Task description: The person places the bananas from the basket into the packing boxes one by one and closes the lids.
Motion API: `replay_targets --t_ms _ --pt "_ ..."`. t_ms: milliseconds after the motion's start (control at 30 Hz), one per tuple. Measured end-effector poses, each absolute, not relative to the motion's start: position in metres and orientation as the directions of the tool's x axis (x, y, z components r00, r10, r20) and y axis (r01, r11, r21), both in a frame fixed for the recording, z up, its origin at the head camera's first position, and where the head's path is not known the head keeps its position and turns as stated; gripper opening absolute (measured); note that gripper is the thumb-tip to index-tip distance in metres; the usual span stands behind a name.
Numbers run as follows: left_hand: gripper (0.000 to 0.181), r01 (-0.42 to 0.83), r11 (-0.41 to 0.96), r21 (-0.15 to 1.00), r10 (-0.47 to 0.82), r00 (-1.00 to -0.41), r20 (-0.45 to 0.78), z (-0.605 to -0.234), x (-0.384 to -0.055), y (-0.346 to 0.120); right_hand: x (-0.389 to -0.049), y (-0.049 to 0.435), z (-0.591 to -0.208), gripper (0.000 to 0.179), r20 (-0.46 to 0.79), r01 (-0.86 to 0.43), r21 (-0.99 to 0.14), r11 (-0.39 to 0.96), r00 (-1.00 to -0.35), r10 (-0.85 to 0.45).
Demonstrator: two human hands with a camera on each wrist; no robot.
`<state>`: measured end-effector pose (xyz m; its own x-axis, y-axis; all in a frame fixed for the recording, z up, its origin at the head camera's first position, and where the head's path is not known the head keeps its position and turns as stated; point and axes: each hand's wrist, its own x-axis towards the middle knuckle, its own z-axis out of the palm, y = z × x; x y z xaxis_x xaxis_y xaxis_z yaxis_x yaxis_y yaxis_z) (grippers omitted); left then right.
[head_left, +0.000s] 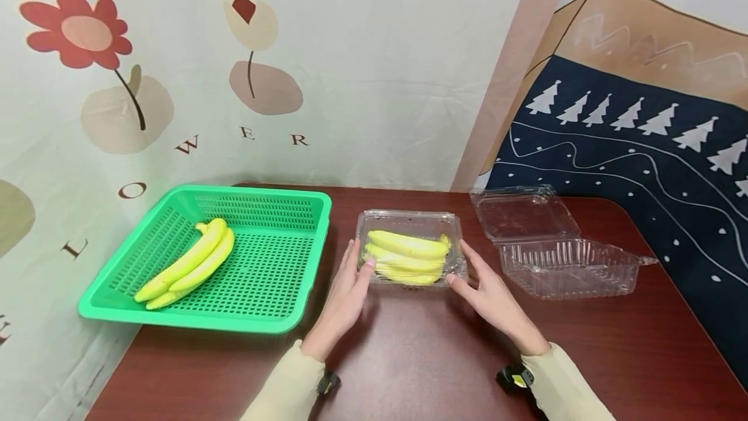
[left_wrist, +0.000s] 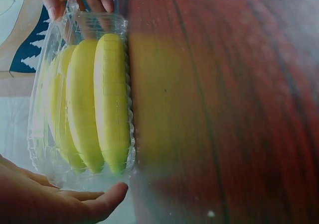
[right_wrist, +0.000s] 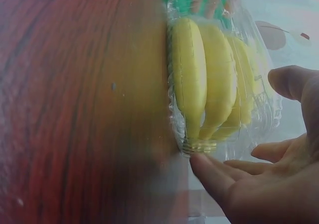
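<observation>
A clear plastic clamshell box [head_left: 411, 216], its lid down, stands on the table in the middle of the head view. Inside lies a bunch of yellow bananas [head_left: 407, 255], side by side. My left hand [head_left: 346, 291] is at the box's left end, thumb by the front corner and fingers along the side. At the opposite end is my right hand [head_left: 489, 291], fingers extended and thumb close to the front right corner. Both wrist views show the bananas [left_wrist: 110, 104] through the clear wall, with the right-hand fingertips [right_wrist: 202, 164] right at the box's lower edge.
On the left sits a green plastic basket [head_left: 318, 258] with a bunch of bananas [head_left: 195, 262] in it. A second clear clamshell box [head_left: 569, 271] stands with its lid up on the right. Printed cloth [head_left: 380, 70] hangs behind the brown table [head_left: 409, 356].
</observation>
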<state>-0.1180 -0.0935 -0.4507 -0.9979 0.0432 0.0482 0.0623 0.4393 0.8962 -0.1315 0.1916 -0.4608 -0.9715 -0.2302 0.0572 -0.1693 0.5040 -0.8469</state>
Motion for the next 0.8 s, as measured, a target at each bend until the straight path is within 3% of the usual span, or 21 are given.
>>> replay_targets --t_ms 400,667,800 --pt "0.076 0.311 0.611 0.728 0.138 -0.947 0.289 -0.428 -0.091 -0.097 -0.118 0.181 -0.444 0.081 0.170 -0.268 -0.737 0.621 -0.962 -0.213" --pt "0.073 0.508 0.676 0.534 0.216 -0.829 0.516 -0.403 -0.083 -0.110 -0.106 0.167 -0.432 0.078 0.269 -0.364 -0.690 0.626 -0.931 -0.245" --pt "0.074 0.538 0.734 0.415 0.251 -0.782 0.570 -0.394 -0.084 -0.121 -0.102 0.157 -0.428 0.078 0.321 -0.424 -0.646 0.634 -0.905 -0.279"
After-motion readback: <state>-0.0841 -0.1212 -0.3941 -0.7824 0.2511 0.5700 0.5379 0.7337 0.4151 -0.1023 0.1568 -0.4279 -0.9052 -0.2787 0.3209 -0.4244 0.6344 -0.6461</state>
